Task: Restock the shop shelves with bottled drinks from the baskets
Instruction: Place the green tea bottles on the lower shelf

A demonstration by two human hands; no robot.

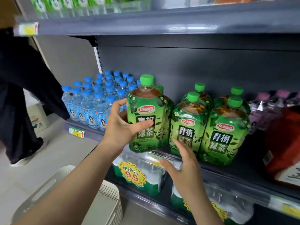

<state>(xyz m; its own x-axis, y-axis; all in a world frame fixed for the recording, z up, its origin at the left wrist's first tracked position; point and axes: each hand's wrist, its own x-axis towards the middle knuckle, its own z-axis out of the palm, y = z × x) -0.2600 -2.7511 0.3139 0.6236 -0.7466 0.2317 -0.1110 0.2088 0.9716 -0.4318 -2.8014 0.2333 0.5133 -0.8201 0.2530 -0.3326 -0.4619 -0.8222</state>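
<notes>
Basket (48,184) low on the left, white and slotted, just the one. Above it the left hand (120,127) grips a bottle (146,114) with a green cap, a leafy green label and amber tea showing at the shoulder. The thumb lies across the label and the fingers curl round the far side. The bottle stands at the front edge of the shelf (215,172), leftmost of the teas. The right hand (183,166) is spread flat, fingers straight, holding nothing, low by the shelf edge. Five more teas (225,132) stand beside the bottle, so six green caps in all. Blue-capped waters (90,104) crowd the left, too many to count.
</notes>
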